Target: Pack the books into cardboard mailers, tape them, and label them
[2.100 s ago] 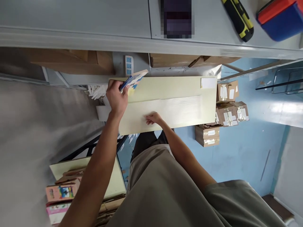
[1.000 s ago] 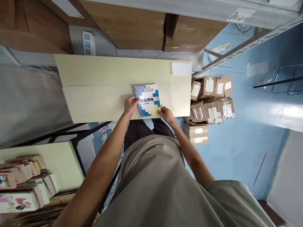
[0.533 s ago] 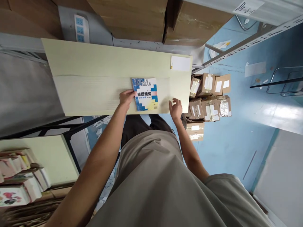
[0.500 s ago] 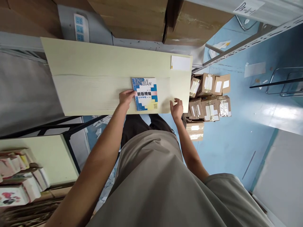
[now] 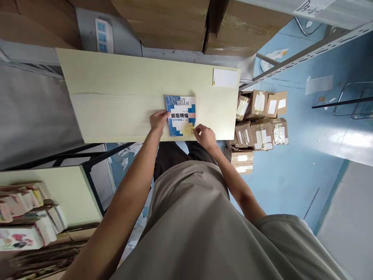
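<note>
A blue, white and yellow paperback book (image 5: 180,116) lies face up on the pale yellow tabletop (image 5: 116,77), close to its front edge. At the book's left edge, my left hand (image 5: 159,119) is closed, with the thumb over the cover and the other fingers along the side. My right hand (image 5: 205,136) is at the lower right corner, its fingers curled together in a pinch there. The fingertips partly hide that corner, and how much of it they grip is hard to see.
A white card (image 5: 225,77) lies at the tabletop's back right corner. Cardboard boxes (image 5: 175,27) stand behind the table, beside a power strip (image 5: 104,37). Taped parcels (image 5: 260,134) are piled on the floor to the right. Several books (image 5: 29,217) sit on a lower-left surface.
My right hand has moved left from the bare tabletop to the book's lower right corner, and its fingers have closed. My left hand keeps its place on the book's left edge.
</note>
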Demonstrator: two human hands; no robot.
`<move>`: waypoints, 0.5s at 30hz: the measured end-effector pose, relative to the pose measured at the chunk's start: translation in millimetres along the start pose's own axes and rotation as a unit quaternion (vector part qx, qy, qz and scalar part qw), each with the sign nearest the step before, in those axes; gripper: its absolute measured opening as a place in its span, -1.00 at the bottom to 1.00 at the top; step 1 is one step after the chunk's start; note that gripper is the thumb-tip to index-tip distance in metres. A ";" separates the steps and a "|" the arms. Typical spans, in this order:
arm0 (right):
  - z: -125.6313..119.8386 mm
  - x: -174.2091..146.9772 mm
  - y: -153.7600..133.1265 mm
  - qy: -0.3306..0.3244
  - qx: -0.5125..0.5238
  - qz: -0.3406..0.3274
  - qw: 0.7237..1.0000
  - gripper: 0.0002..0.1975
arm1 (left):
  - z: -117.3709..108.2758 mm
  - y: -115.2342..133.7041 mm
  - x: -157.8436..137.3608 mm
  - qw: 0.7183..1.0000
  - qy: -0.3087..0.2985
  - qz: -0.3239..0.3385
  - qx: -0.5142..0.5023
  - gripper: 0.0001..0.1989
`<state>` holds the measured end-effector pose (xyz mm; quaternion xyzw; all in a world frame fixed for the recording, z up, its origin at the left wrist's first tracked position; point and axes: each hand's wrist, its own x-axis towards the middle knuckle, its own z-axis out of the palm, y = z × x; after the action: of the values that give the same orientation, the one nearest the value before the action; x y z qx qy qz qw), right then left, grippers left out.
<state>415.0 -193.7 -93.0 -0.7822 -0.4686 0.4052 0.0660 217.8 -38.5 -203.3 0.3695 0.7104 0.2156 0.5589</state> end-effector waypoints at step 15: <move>45.6 50.8 -54.0 -0.126 -0.098 -0.037 0.986 -0.71 | 1.4 -17.8 -33.5 0.960 -0.003 0.148 0.237 -0.34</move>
<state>358.4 -136.6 -126.3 -0.7093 -0.5397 0.4500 -0.0556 217.4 -75.6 -195.3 0.5933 0.6769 0.1202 0.4189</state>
